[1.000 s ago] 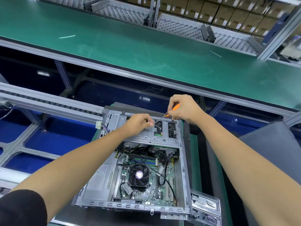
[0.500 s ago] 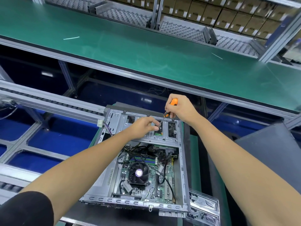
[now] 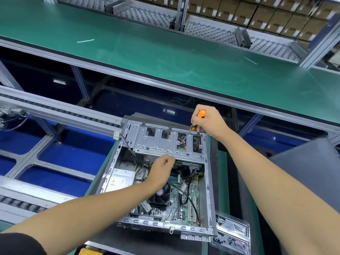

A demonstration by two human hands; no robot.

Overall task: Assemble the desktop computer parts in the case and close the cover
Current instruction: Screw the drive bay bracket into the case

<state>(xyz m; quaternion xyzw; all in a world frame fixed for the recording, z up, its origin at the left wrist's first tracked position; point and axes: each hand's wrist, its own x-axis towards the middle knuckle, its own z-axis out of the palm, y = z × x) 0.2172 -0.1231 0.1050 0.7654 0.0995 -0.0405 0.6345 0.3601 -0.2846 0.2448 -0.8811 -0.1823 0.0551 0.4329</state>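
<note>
An open metal computer case [image 3: 208, 183] lies flat in front of me, its motherboard [image 3: 184, 201] and black CPU fan [image 3: 161, 196] exposed. A silver drive bracket [image 3: 158, 142] spans the far end of the case. My right hand [image 3: 207, 122] grips an orange-handled screwdriver [image 3: 199, 115], whose tip rests on the bracket by a cut-out. My left hand [image 3: 161, 168] hovers blurred over the case's middle, just in front of the bracket's near edge, fingers loosely curled; nothing shows in them.
A clear bag with metal parts [image 3: 231, 230] lies at the case's near right corner. A grey panel [image 3: 309, 168] leans at the right. A roller rail [image 3: 55, 107] runs left, and a green conveyor belt [image 3: 165, 52] stretches behind, with cardboard boxes [image 3: 257, 13] beyond.
My left hand has drawn back from the bracket near the screwdriver tip toward me, over the motherboard. The right hand has stood the screwdriver more upright on the bracket.
</note>
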